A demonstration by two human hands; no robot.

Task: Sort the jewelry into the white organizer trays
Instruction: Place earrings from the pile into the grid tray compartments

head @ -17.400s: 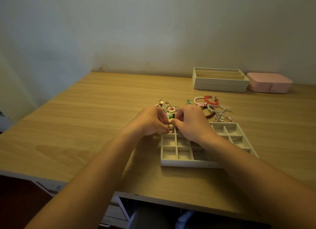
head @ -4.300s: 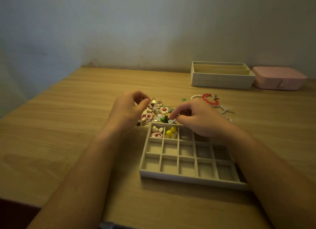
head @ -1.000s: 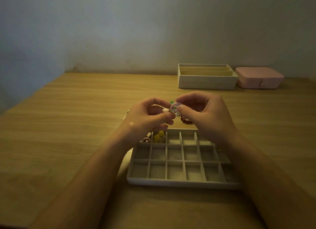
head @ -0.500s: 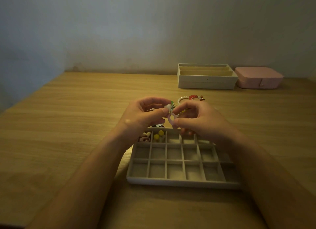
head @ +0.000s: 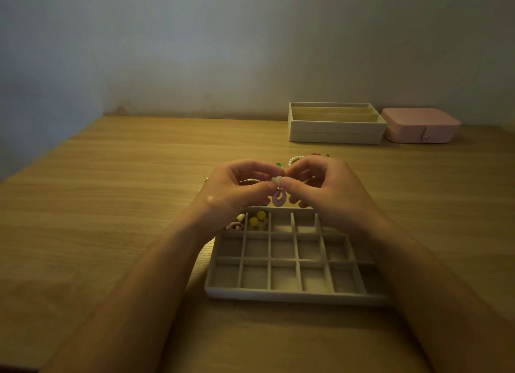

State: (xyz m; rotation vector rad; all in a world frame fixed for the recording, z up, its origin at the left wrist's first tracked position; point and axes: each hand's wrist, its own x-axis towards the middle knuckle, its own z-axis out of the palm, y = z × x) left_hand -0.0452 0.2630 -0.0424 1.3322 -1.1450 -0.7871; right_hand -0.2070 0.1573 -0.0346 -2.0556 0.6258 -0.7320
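Both hands, left hand [head: 237, 188] and right hand [head: 323, 190], pinch the pink hoop earring [head: 278, 197] above the grid tray [head: 292, 296], apparently readying it for a compartment.

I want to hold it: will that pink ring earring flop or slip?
It probably dangles: the pink ring earring hangs below where left hand and right hand pinch its top. The ring looks stiff, keeping its round shape. Being tiny, it may slip.

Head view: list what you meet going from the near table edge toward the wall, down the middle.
Compartment tray → yellow beads → pink ring earring, held up → pearl bracelet → slotted white tray.
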